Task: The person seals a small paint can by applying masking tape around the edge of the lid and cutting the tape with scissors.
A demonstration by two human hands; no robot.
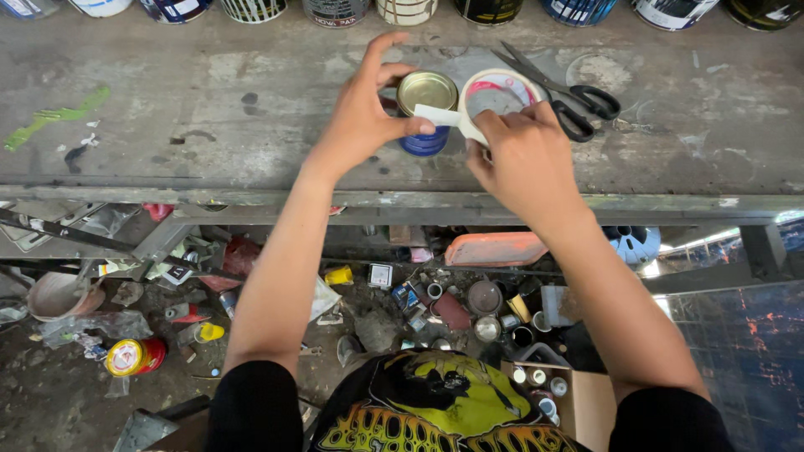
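A small blue tin can with a gold lid [426, 102] stands near the worn grey worktop's [209, 125] front edge, the left hand [362, 113] pinching a white tape strip [437, 115] against it, the right hand [523, 155] gripping the white tape roll [496, 90], black-handled scissors [569, 92] just beside.

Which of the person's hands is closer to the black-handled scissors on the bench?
The right hand. It holds the tape roll just left of the scissors. The left hand is farther left, by the small blue can.
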